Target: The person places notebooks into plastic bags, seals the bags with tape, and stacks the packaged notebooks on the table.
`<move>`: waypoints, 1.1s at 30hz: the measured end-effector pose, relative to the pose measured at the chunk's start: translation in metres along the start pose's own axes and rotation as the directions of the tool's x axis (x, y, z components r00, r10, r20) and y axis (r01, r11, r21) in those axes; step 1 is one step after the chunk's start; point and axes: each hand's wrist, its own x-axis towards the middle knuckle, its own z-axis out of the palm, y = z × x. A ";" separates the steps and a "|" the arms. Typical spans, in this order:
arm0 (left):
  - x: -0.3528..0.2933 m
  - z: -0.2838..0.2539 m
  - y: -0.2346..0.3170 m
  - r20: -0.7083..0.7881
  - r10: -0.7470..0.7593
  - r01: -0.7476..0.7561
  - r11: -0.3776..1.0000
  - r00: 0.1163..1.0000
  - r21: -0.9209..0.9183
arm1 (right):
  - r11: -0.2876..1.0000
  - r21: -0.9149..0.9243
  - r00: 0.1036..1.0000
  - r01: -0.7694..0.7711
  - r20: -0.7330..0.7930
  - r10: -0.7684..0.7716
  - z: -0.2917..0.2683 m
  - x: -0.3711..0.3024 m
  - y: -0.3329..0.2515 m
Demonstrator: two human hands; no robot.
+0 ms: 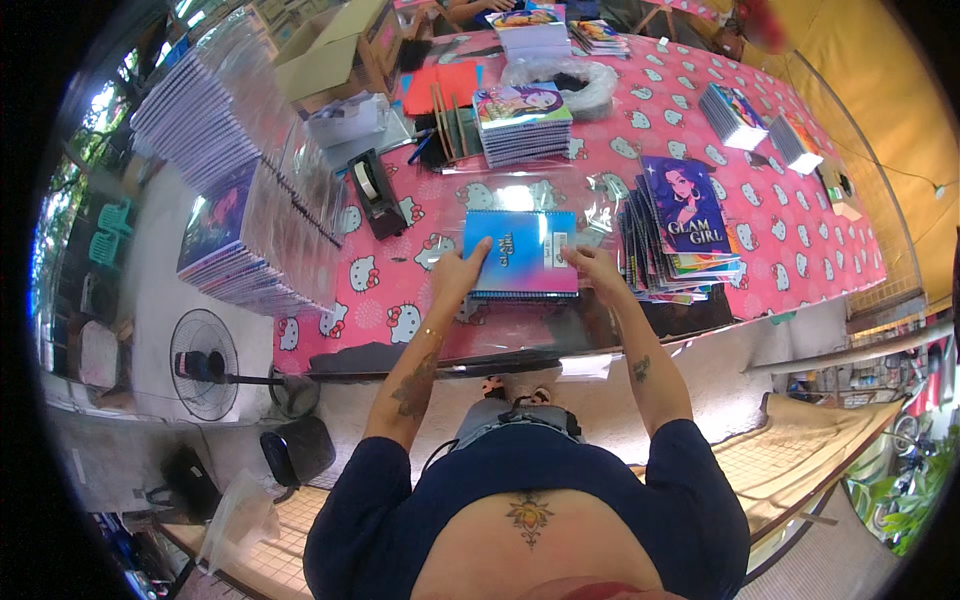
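A blue-to-purple spiral notebook lies level at the table's near middle, in front of me. Dark coils show along its far and near edges, so other notebooks may lie under it. My left hand grips its left side, thumb on the cover and the other fingers mostly hidden. At the right edge, beside a white label, my right hand pinches the notebook between thumb and fingers. Clear plastic shines on the table just beyond it. To the right of my right hand rises a loose pile of notebooks, a purple one on top.
Tall plastic-wrapped notebook stacks stand at the left. A black tape dispenser sits left of my hands. Beyond are another notebook stack, a cardboard box and a bundle of clear plastic. A fan stands below left.
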 end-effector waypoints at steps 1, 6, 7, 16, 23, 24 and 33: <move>0.005 0.004 0.005 -0.002 -0.001 0.001 0.998 1.000 0.057 | 1.000 -0.025 0.999 0.017 -0.036 -0.017 -0.003 0.002 0.001; 0.012 0.013 -0.010 -0.227 0.159 -0.141 0.986 0.961 0.094 | 0.968 -0.206 0.938 0.141 -0.284 -0.197 -0.021 0.016 0.036; -0.005 -0.001 -0.019 -0.262 0.239 -0.241 0.970 0.935 0.025 | 0.885 -0.399 0.919 0.240 -0.202 -0.340 -0.015 -0.010 0.036; -0.067 -0.041 -0.065 0.299 0.558 -0.590 0.807 0.774 0.024 | 0.579 -0.644 0.865 0.499 0.402 -0.299 0.003 -0.071 0.046; -0.066 -0.050 -0.077 0.550 0.584 -0.748 0.653 0.597 0.118 | 0.386 -0.730 0.825 0.564 0.520 -0.221 0.002 -0.076 0.055; -0.070 -0.049 -0.074 0.554 0.566 -0.734 0.668 0.610 0.126 | 0.376 -0.755 0.843 0.537 0.496 -0.208 0.005 -0.079 0.051; -0.042 -0.058 -0.066 0.608 0.504 -0.609 0.792 0.613 -0.043 | 0.573 -0.738 0.927 0.356 0.358 -0.115 0.007 -0.079 0.015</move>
